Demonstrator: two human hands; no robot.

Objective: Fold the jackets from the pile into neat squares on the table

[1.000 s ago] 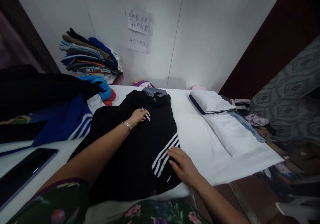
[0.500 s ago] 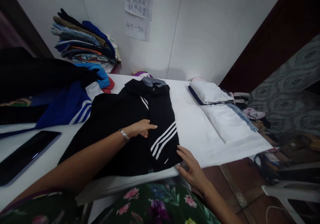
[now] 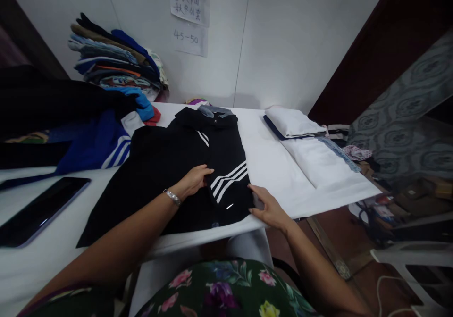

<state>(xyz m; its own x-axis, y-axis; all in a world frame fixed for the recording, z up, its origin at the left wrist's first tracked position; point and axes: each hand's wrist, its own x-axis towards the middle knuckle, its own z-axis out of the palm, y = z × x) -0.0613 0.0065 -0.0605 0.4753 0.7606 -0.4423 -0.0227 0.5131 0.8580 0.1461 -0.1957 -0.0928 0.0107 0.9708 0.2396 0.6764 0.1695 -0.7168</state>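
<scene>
A black jacket point(image 3: 170, 152) lies on the white-covered table, its right side folded inward. Its grey-lined collar points away from me, and three white stripes cross the folded part near the front edge. My left hand point(image 3: 194, 180), with a silver bracelet at the wrist, pinches the fabric at the inner edge of the folded part. At the jacket's outer right edge is my right hand point(image 3: 269, 208), thumb and forefinger apart, their tips touching the cloth.
On the right lie folded white garments point(image 3: 297, 121). To the left are a phone point(image 3: 42, 211), a blue striped garment point(image 3: 95, 140) and black clothing point(image 3: 60, 102). Stacked clothes point(image 3: 116, 57) stand at the back left. Paper signs point(image 3: 189, 3) hang on the wall; a white chair point(image 3: 406, 270) stands lower right.
My right hand has moved slightly up along the jacket's right edge, its fingers now at the cloth. My left hand stays at the fold. The whole view has shifted a little.
</scene>
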